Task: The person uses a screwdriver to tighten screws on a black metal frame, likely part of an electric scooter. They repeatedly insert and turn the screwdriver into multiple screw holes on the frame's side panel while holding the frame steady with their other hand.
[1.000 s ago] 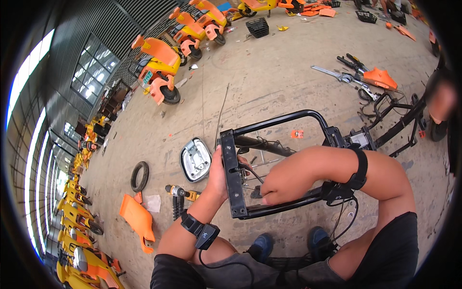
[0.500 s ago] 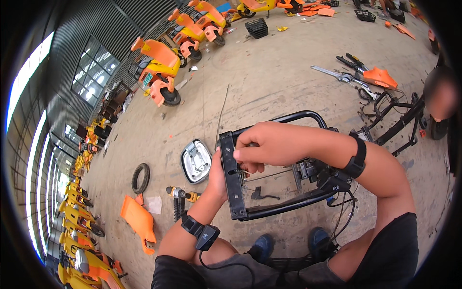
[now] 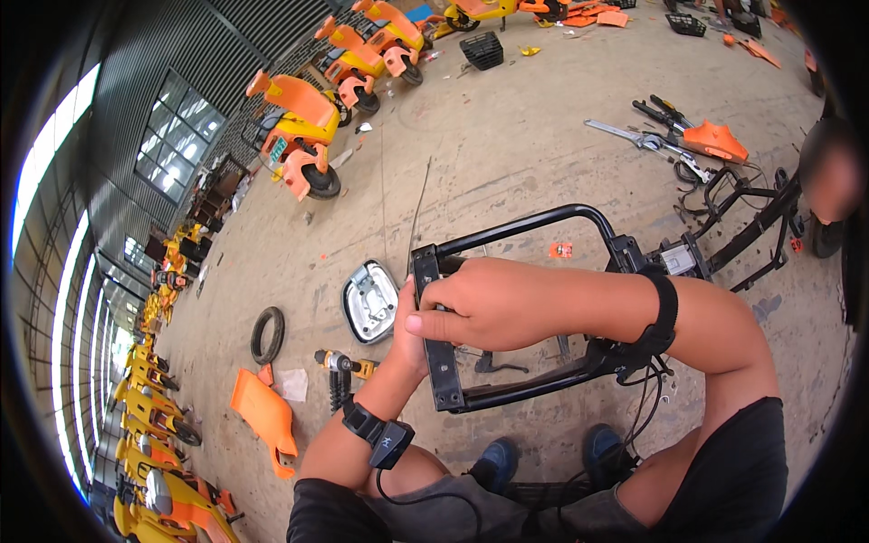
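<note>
Clasps the frame (image 3: 516,226) by its end plate (image 3: 443,371), in front of the shoes (image 3: 495,462), with the left hand (image 3: 410,339), and bends the right hand (image 3: 471,303) half-closed over it, with a hold impossible to tell.

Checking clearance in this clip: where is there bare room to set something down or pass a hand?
The broadest bare floor lies between the black basket, the long metal tool and the black frame. A gap also shows between the right forearm and the frame's far tube. Left of the left hand it is crowded: silver casing, drill, tire, orange panel.
</note>
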Demonstrator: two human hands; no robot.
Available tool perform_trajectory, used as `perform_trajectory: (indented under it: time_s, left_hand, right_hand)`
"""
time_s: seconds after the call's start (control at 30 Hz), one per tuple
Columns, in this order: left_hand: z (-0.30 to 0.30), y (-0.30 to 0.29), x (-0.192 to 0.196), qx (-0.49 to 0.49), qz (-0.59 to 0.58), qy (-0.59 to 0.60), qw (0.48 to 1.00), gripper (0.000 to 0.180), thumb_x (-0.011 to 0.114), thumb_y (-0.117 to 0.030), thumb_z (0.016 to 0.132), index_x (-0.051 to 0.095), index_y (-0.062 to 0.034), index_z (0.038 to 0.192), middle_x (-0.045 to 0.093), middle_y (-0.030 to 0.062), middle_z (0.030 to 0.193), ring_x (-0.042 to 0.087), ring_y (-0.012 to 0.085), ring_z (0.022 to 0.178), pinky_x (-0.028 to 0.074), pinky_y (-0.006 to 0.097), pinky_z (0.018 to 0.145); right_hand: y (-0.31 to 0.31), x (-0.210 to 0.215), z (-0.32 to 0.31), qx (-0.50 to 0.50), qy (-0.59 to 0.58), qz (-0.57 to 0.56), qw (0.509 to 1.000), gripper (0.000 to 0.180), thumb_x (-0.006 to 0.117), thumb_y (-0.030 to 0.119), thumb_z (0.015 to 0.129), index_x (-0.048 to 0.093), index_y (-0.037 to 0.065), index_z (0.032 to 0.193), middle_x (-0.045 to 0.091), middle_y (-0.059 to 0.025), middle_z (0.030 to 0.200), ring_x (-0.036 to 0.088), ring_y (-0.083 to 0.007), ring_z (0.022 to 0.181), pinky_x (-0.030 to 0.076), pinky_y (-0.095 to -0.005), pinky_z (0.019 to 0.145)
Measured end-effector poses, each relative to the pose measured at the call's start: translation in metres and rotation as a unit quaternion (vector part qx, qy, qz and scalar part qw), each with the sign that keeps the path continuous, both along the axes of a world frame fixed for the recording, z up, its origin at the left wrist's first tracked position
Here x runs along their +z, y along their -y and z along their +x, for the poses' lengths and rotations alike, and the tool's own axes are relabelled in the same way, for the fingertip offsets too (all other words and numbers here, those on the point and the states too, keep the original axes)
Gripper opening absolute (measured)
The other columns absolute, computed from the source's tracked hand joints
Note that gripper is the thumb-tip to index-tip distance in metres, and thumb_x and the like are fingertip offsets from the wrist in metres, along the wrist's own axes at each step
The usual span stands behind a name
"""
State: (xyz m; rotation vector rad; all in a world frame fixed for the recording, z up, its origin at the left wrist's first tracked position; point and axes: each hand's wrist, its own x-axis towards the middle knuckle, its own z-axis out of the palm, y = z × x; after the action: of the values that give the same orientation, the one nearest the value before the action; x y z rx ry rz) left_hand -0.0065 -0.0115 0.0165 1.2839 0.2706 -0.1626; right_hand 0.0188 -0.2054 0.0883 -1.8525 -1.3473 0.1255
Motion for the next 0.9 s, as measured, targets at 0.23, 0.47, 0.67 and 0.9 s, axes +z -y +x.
perform_trajectory:
  time_s: [0.23,0.47,0.67,0.9]
  left_hand:
    - [0.002,-0.004,0.001,-0.030,-0.013,-0.023,0.999,0.073,0.024,-0.062,0.100,0.061,-0.0024,0.081,0.062,0.0129,0.075,0.064,0.0283,0.076,0.053,0.036,0.067]
    - [0.012,-0.015,-0.019,-0.060,-0.033,-0.004,0.998,0.077,0.022,-0.063,0.100,0.061,-0.0010,0.076,0.060,0.0130,0.074,0.064,0.0298,0.081,0.052,0.041,0.078]
    - [0.011,-0.015,-0.017,-0.067,-0.036,0.007,0.997,0.076,0.021,-0.060,0.101,0.062,-0.0001,0.079,0.063,0.0142,0.076,0.066,0.0303,0.081,0.053,0.041,0.076]
    - [0.008,-0.008,-0.010,-0.016,0.009,-0.019,1.000,0.073,0.024,-0.060,0.102,0.064,0.0000,0.090,0.067,0.0160,0.081,0.068,0.0299,0.081,0.053,0.040,0.075]
  right_hand:
    - [0.020,-0.002,-0.003,0.122,-0.149,-0.124,0.973,0.056,0.038,0.045,0.107,0.066,-0.001,0.093,0.069,-0.0177,0.084,0.066,-0.0335,0.079,0.051,-0.0416,0.078]
    - [0.010,-0.022,-0.021,0.156,-0.069,-0.279,0.945,0.054,0.035,0.042,0.106,0.063,-0.003,0.094,0.066,-0.0268,0.088,0.062,-0.0458,0.085,0.048,-0.0522,0.082]
    - [0.014,-0.019,-0.012,0.156,-0.064,-0.318,0.933,0.049,0.038,0.040,0.105,0.064,-0.001,0.099,0.066,-0.0245,0.087,0.062,-0.0442,0.085,0.048,-0.0511,0.080]
    - [0.041,-0.002,0.007,0.091,-0.093,-0.296,0.946,0.040,0.045,0.037,0.103,0.067,0.004,0.102,0.072,-0.0132,0.092,0.067,-0.0325,0.085,0.051,-0.0416,0.077]
